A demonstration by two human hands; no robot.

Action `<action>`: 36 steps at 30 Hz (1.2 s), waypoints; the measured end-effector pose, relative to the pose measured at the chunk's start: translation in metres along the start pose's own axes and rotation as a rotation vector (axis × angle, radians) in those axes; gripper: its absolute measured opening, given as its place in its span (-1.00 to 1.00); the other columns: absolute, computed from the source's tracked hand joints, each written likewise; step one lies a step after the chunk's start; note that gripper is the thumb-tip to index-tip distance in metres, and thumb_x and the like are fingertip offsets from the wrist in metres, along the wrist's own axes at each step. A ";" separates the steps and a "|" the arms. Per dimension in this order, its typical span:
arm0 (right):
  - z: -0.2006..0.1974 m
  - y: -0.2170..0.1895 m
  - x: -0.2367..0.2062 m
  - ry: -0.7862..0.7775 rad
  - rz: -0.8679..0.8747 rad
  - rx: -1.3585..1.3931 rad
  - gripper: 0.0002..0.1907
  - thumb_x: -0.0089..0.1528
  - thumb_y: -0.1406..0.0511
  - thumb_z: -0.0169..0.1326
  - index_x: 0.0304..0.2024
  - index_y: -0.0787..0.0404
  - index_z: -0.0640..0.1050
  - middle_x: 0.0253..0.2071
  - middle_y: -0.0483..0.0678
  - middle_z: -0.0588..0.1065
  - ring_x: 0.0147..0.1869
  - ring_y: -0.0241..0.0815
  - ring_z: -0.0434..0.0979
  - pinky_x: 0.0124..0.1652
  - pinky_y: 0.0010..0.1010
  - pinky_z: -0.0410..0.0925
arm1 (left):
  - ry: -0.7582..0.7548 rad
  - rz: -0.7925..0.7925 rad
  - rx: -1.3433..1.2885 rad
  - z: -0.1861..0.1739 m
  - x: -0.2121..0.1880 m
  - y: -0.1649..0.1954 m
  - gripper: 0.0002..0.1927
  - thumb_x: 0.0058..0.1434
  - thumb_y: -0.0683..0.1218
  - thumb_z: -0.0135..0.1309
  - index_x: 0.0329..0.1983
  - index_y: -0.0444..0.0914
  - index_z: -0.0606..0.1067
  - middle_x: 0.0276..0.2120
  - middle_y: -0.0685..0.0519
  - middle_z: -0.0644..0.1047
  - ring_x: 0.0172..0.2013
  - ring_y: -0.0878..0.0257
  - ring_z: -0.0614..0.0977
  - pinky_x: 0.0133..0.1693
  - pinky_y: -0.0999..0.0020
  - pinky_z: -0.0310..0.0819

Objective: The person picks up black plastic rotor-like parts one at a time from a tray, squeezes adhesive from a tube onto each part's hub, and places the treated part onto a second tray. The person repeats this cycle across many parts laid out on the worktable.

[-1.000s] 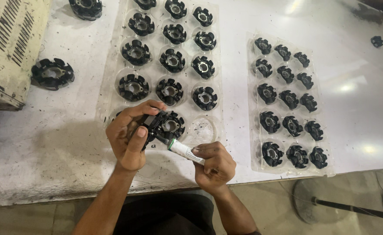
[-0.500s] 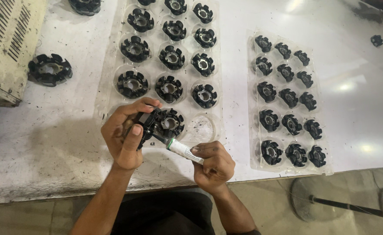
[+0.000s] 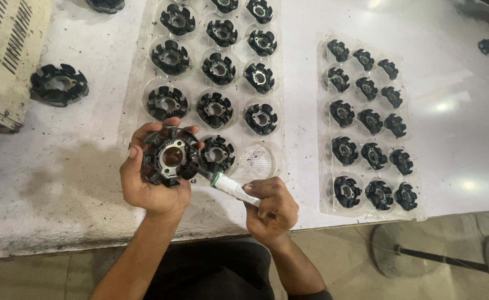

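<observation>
A left hand point(image 3: 153, 183) holds a black ring-shaped part point(image 3: 170, 155) above the white tabletop point(image 3: 61, 166), its open centre facing up. The fingers point(image 3: 144, 133) curl over the part's far edge and the thumb presses its near left side, so the part sits cupped between them. The right hand point(image 3: 272, 208) is clenched around a white tube point(image 3: 230, 186), whose dark tip touches the part's lower right edge. Just behind lies a clear tray point(image 3: 261, 161) of similar parts; a second tray point(image 3: 325, 128) with smaller ones lies to the right.
</observation>
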State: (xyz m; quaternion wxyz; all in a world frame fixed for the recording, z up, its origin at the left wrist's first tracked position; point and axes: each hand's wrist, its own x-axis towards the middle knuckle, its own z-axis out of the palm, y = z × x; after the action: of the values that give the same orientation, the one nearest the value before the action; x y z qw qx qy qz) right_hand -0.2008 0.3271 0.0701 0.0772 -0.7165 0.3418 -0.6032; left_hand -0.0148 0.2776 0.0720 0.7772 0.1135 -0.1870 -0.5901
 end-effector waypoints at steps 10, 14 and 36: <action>0.004 0.001 -0.004 0.051 -0.030 -0.017 -0.51 -0.02 0.69 0.21 -0.47 0.17 0.20 -0.33 0.10 0.53 -0.22 -0.04 0.63 -0.22 -0.20 0.61 | 0.273 -0.258 -0.236 0.011 -0.012 -0.002 -0.53 0.23 0.14 0.06 0.05 -0.26 0.46 0.00 -0.19 0.53 0.06 -0.23 0.58 0.07 -0.23 0.51; 0.003 0.004 -0.005 0.047 -0.048 -0.011 -0.53 -0.04 0.71 0.15 -0.47 0.17 0.21 -0.35 0.08 0.52 -0.25 -0.05 0.63 -0.23 -0.19 0.63 | 0.348 -0.326 -0.240 0.010 -0.013 -0.002 -0.52 0.19 0.16 0.04 0.03 -0.26 0.47 0.00 -0.20 0.54 0.06 -0.23 0.59 0.08 -0.20 0.51; -0.006 0.005 -0.009 0.011 0.074 0.048 -0.49 0.04 0.65 0.27 -0.51 0.16 0.20 -0.32 0.08 0.54 -0.21 -0.10 0.63 -0.21 -0.30 0.59 | 0.419 -0.471 -0.329 0.010 -0.010 -0.003 -0.52 0.15 0.16 0.10 -0.04 -0.28 0.50 0.00 -0.20 0.56 0.04 -0.17 0.59 0.03 -0.02 0.57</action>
State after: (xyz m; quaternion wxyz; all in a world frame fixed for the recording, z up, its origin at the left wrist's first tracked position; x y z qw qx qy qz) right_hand -0.2085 0.3300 0.0615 0.1149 -0.6979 0.3538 -0.6119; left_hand -0.0243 0.2873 0.0786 0.6491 0.1453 0.1051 -0.7392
